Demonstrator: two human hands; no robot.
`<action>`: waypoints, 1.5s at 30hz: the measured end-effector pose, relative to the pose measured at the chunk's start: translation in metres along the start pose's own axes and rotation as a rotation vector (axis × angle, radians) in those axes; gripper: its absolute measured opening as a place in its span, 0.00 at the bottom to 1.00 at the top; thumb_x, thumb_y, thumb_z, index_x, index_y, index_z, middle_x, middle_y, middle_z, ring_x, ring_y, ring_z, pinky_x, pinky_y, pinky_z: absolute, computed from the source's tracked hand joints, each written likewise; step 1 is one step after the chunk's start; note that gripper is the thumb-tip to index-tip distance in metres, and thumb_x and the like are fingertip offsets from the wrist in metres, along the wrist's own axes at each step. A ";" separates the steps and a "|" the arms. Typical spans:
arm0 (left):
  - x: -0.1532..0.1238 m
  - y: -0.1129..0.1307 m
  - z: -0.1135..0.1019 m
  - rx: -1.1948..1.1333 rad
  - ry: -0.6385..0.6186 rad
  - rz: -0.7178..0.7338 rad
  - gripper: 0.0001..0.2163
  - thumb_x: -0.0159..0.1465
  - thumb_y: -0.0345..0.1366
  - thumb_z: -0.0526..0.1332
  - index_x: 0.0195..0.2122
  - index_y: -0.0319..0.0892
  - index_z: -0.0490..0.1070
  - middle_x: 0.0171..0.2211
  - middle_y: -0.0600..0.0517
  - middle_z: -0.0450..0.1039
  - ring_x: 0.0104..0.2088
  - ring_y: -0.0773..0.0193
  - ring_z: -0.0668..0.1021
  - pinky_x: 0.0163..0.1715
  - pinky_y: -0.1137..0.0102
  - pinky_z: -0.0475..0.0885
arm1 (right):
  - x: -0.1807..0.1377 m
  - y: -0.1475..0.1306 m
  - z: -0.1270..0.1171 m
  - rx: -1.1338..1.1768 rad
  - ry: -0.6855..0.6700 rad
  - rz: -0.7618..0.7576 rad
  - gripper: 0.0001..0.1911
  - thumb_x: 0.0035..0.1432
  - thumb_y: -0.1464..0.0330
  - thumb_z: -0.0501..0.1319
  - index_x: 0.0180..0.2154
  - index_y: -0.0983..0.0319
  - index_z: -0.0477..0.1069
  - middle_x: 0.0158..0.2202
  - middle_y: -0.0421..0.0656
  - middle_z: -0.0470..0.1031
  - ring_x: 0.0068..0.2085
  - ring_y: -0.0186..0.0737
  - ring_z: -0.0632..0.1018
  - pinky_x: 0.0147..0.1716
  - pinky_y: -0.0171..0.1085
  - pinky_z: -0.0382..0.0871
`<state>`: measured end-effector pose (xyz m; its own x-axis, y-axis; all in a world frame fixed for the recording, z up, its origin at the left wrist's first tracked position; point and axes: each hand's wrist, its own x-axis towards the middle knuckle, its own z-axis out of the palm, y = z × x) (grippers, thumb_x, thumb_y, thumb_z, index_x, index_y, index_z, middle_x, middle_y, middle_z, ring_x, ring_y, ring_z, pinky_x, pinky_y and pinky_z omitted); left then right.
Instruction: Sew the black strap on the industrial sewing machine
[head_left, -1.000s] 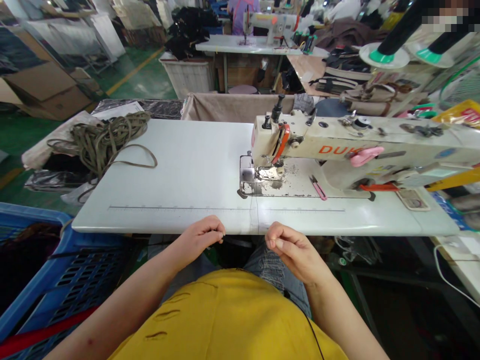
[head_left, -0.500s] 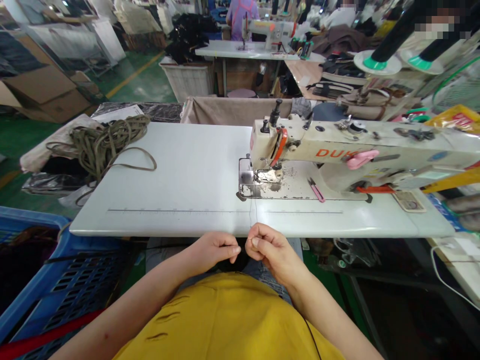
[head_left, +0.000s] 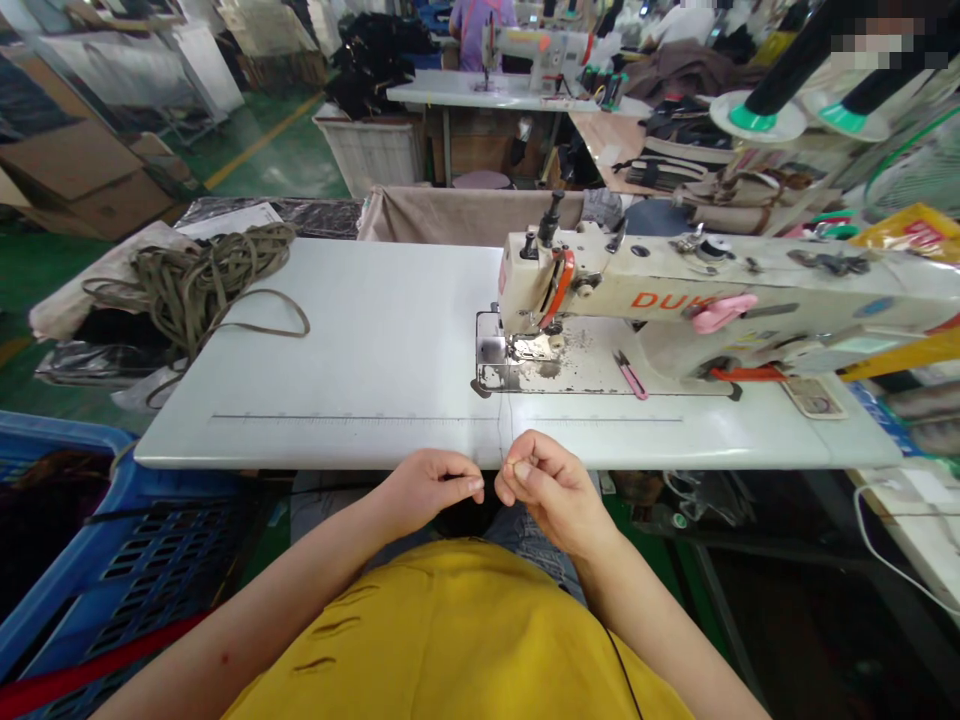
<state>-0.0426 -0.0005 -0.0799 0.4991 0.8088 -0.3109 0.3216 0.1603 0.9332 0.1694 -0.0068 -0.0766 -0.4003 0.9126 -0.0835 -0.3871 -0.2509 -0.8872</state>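
Pinching closed with left hand (head_left: 429, 490) and right hand (head_left: 555, 495); cannot tell whether gripping thread (head_left: 501, 428) just ahead on pale, ruled desk (head_left: 375, 320). Facing sewing machine (head_left: 600, 270) beyond right hand, green floor (head_left: 300, 165) far ahead-left.

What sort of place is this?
It looks like a sewing workshop, probably a garment factory: a sewing machine at the nearest table, a second machine behind it, and large black thread cones at upper right.
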 end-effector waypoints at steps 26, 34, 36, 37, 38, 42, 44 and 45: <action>-0.039 0.011 -0.046 -0.057 0.113 -0.065 0.16 0.65 0.49 0.66 0.41 0.41 0.84 0.42 0.46 0.85 0.45 0.53 0.82 0.49 0.63 0.74 | -0.058 -0.090 -0.098 -1.037 -0.180 0.190 0.13 0.60 0.58 0.70 0.27 0.58 0.80 0.34 0.47 0.80 0.33 0.45 0.79 0.36 0.43 0.74; -0.029 0.025 -0.027 -0.044 -0.021 0.092 0.10 0.65 0.43 0.67 0.36 0.43 0.84 0.34 0.50 0.78 0.36 0.62 0.77 0.41 0.69 0.71 | -0.007 -0.025 -0.002 -0.789 -0.184 -0.003 0.21 0.64 0.65 0.67 0.57 0.55 0.72 0.55 0.47 0.76 0.39 0.39 0.77 0.40 0.39 0.73; -0.030 0.027 -0.030 -0.041 0.023 0.141 0.10 0.64 0.43 0.67 0.34 0.43 0.84 0.32 0.51 0.74 0.35 0.63 0.75 0.39 0.69 0.69 | -0.003 -0.010 0.004 -0.708 -0.229 0.064 0.14 0.64 0.63 0.67 0.50 0.58 0.74 0.46 0.45 0.80 0.38 0.39 0.77 0.38 0.38 0.71; -0.031 0.027 -0.033 -0.062 0.049 0.127 0.11 0.64 0.43 0.67 0.33 0.42 0.84 0.32 0.50 0.74 0.35 0.62 0.75 0.38 0.69 0.68 | -0.002 -0.005 0.004 -0.654 -0.244 0.104 0.11 0.65 0.61 0.66 0.46 0.59 0.74 0.39 0.43 0.80 0.37 0.39 0.78 0.38 0.37 0.70; -0.032 0.026 -0.035 -0.088 0.076 0.090 0.12 0.64 0.44 0.67 0.33 0.41 0.83 0.32 0.50 0.75 0.35 0.62 0.75 0.37 0.69 0.68 | -0.001 -0.001 0.003 -0.597 -0.259 0.151 0.10 0.67 0.59 0.64 0.42 0.60 0.74 0.33 0.41 0.79 0.35 0.39 0.77 0.36 0.36 0.69; -0.035 0.018 -0.044 -0.049 0.161 -0.023 0.14 0.64 0.47 0.66 0.34 0.40 0.82 0.31 0.49 0.77 0.34 0.61 0.74 0.34 0.69 0.66 | -0.004 -0.005 -0.011 -0.485 -0.254 0.236 0.18 0.67 0.52 0.64 0.36 0.61 0.73 0.24 0.36 0.70 0.27 0.34 0.70 0.30 0.34 0.62; -0.033 0.015 -0.046 0.049 0.198 -0.006 0.14 0.62 0.47 0.67 0.34 0.40 0.83 0.30 0.50 0.76 0.32 0.62 0.73 0.32 0.69 0.65 | -0.007 -0.012 -0.020 -0.521 -0.198 0.193 0.20 0.64 0.50 0.66 0.34 0.61 0.74 0.25 0.37 0.69 0.29 0.34 0.68 0.30 0.33 0.60; -0.032 0.014 -0.045 0.087 0.216 0.007 0.13 0.62 0.46 0.67 0.34 0.41 0.83 0.30 0.50 0.75 0.31 0.62 0.73 0.31 0.69 0.64 | -0.009 -0.016 -0.024 -0.547 -0.171 0.174 0.21 0.63 0.49 0.66 0.32 0.61 0.75 0.27 0.37 0.69 0.30 0.35 0.68 0.31 0.34 0.61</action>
<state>-0.0907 0.0017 -0.0490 0.3205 0.9136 -0.2502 0.3916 0.1128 0.9132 0.1989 -0.0029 -0.0730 -0.5652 0.7966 -0.2143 0.1614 -0.1480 -0.9757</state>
